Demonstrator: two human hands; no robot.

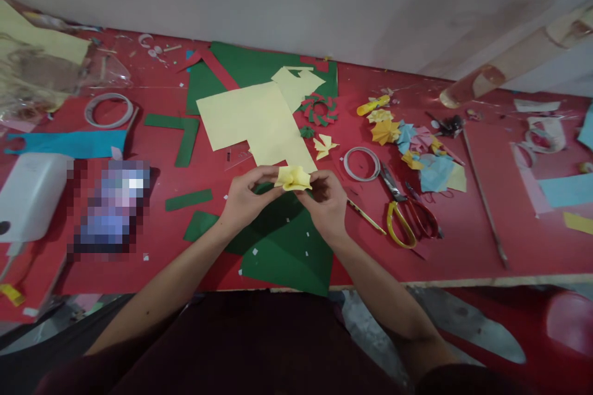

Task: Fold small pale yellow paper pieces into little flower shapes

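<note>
A small folded yellow paper flower (293,178) is pinched at both sides between my two hands. My left hand (248,197) grips its left edge with thumb and fingers. On its right edge, the thumb and fingers of my right hand (327,203) are closed. Below the hands lies dark green paper (287,265) dotted with tiny white scraps. Just beyond them rests a large sheet of pale yellow paper (252,120) with a notch cut out. A cut yellow paper piece (325,146) and a red-and-green paper ring (319,110) sit past my right hand.
To the right lie a tape roll (361,164), yellow-handled scissors (401,222), red-handled pliers (424,217), a pencil (365,216) and several folded paper flowers (385,131). At the left are another tape roll (109,111), a phone (113,207) and a white device (34,197). A wall (296,0) closes off the back.
</note>
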